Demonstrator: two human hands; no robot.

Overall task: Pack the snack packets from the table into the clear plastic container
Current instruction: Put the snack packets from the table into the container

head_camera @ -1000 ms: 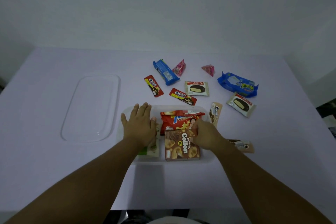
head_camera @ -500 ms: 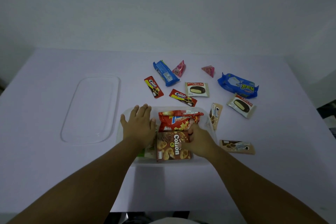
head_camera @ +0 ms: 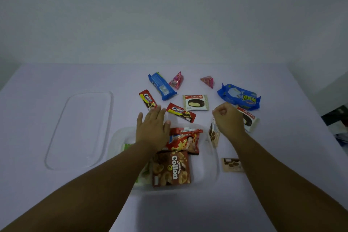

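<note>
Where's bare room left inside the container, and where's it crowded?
Free: the strip inside the clear plastic container, between the brown Collon box and its right wall. Crowded: the left side, where the red chip bag, the box and green packets lie.

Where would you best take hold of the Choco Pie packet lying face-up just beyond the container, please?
Probably by its two long side edges, coming straight down from above. The Choco Pie packet lies flat on the table, bulging in the middle, with clear space left and right; the Cream-O packet crowds only its near-left corner.
</note>
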